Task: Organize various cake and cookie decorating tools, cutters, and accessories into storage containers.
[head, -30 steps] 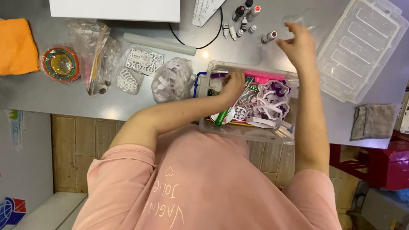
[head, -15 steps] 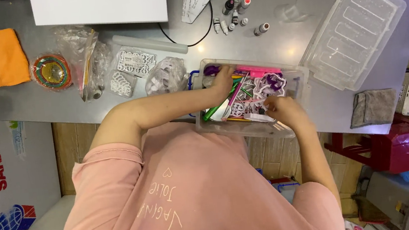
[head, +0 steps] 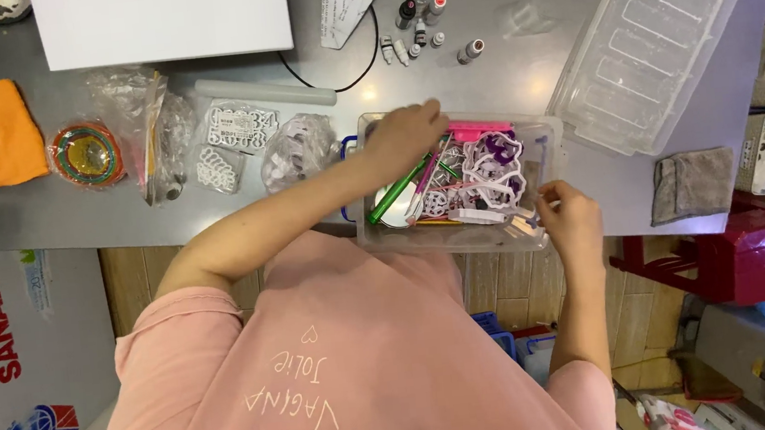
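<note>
The clear box (head: pixel 549 147) sits at the near edge of the table (head: pixel 481 75), its lid (head: pixel 642 40) set aside just right of it so the contents are reachable. The left hand (head: pixel 405 136) rests inside the box, fingers loosely spread over the cutters (head: pixel 486 172). The right hand (head: pixel 570 220) pinches the box's near-right corner, apparently steadying it.

Bare table (head: pixel 482 84) beyond the crowded bin (head: pixel 546 148); bottles (head: pixel 420 20) farther back.

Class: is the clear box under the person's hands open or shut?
Open: the box has no cover on; its lid lies beside it.
</note>
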